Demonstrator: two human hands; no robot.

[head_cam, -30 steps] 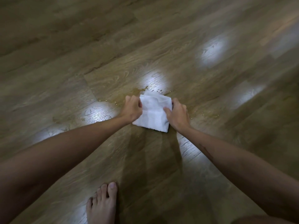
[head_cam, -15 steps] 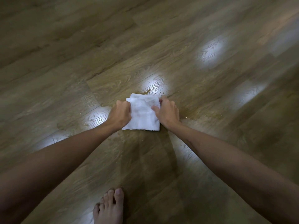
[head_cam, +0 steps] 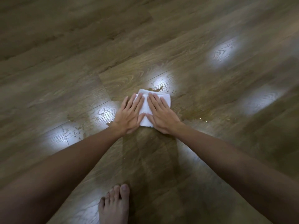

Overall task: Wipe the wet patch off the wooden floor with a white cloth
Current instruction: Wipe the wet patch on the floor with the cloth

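Cloth: the white cloth (head_cam: 146,110) lies folded flat on the wooden floor (head_cam: 68,88), just ahead of the person's bare foot (head_cam: 115,206).

Left hand: the left hand (head_cam: 129,114) rests palm down on the cloth's left part, its outer edge overhanging onto the floor; its fingers (head_cam: 137,101) are straight and slightly spread, gripping nothing.

Right hand: the right hand (head_cam: 160,113) presses flat on the cloth's right part, fingers straight, thumbs of both hands nearly meeting at the near edge.

Wet patch: the wet patch (head_cam: 205,113) runs as a long band across the view, roughly crosswise to the pointing fingers. One stretch reaches out to the right of the cloth, another trails to the left as droplets (head_cam: 76,131), and a small puddle (head_cam: 156,89) sits just beyond the cloth's far edge.

Nearer hand: the right hand lies closer to the larger right-side pool, the left to the scattered droplets.

Judgement: the wipe seems underway with much liquid left; a sideways sweep along the band likely catches more than a forward push.

Risk: pushing forward may smear the far puddle.
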